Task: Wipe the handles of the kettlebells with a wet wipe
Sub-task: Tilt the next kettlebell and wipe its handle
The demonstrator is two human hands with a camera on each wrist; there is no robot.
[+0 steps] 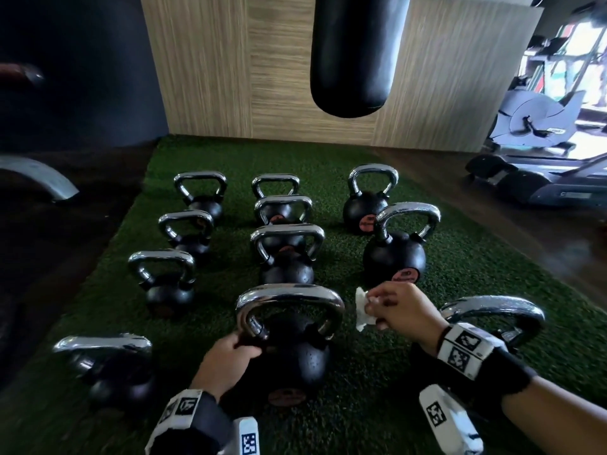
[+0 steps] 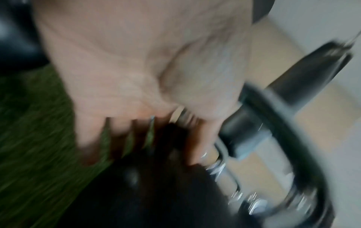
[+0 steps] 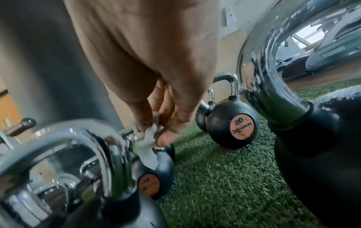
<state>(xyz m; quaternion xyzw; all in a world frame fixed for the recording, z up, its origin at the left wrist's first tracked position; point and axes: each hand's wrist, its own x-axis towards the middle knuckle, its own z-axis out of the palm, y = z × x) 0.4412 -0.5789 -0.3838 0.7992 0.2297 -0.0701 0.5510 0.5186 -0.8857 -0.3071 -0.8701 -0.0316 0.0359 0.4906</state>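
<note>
right hand [image 1: 402,308] pinches wet wipe [image 1: 364,309] (crumpled) | left hand [image 1: 226,359] on kettlebell [image 1: 292,353]

We see a dim room in the head view, daylight flaring white through the window [image 1: 588,54] at far right and glinting on the chrome handles [image 1: 289,298]. Corners darken and bend. Our left-wrist view is smeared with motion blur; the right-wrist view is sharper, its edges warped.
</note>
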